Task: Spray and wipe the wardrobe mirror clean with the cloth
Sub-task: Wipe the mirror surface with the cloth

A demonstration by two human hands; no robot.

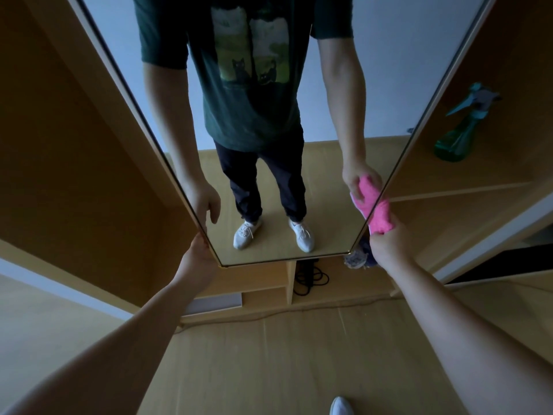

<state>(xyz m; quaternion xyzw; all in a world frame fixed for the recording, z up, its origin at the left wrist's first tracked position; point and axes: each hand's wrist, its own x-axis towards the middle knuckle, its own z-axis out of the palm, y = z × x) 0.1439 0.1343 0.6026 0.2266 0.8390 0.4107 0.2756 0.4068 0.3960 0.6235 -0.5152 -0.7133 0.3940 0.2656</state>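
The tall wardrobe mirror (323, 181) hangs in front of me and reflects a person in a dark green T-shirt. My left hand (199, 253) grips the mirror's lower left edge near the corner. My right hand (389, 241) holds a pink cloth (380, 215) pressed against the mirror's lower right edge, and the cloth's reflection shows in the glass. A green spray bottle (459, 136) with a teal trigger stands on the wardrobe shelf to the right, apart from both hands.
Wooden wardrobe panels (74, 145) flank the mirror on both sides. Below it are low shelves with a black coiled cable (309, 278) and a bundle of patterned fabric (357, 259). My white shoe (341, 407) shows on the wooden floor.
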